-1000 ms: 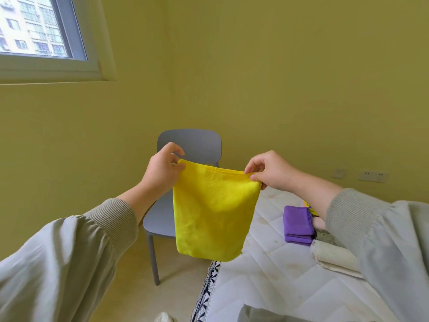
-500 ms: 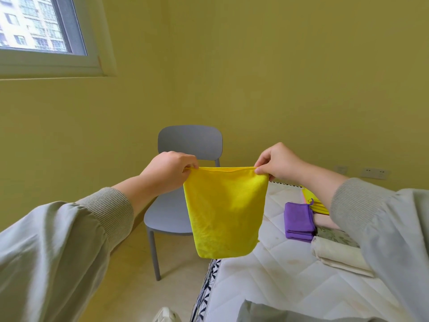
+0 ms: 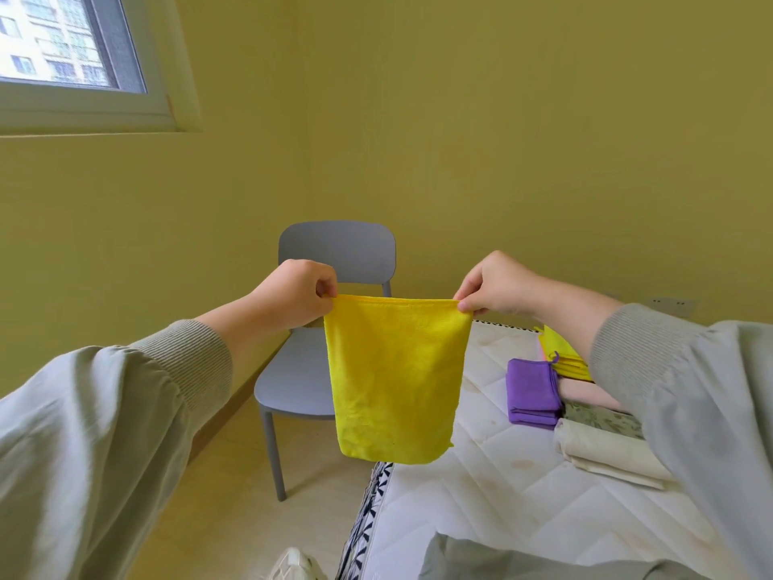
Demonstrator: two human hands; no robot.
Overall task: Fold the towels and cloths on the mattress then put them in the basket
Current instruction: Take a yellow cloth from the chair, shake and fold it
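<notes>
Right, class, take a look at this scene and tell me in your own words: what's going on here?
A person is holding a yellow cloth up in the air. The left hand pinches one top corner and the right hand pinches the other, so the cloth hangs straight down in front of a grey chair. On the mattress to the right, a purple cloth, a cream cloth and some more yellow cloths already lie folded.

Window (image 3: 71,48): cut off by upper-left edge.
Chair (image 3: 334,249): seat front and right legs hidden behind yellow cloth (image 3: 393,378).
Yellow stack (image 3: 560,349), cream towel (image 3: 606,454): partly hidden under right sleeve (image 3: 690,391).
White object (image 3: 295,565), grey fabric (image 3: 481,558): cut off at bottom edge, unidentifiable.
Sockets (image 3: 669,305): too small to read.
</notes>
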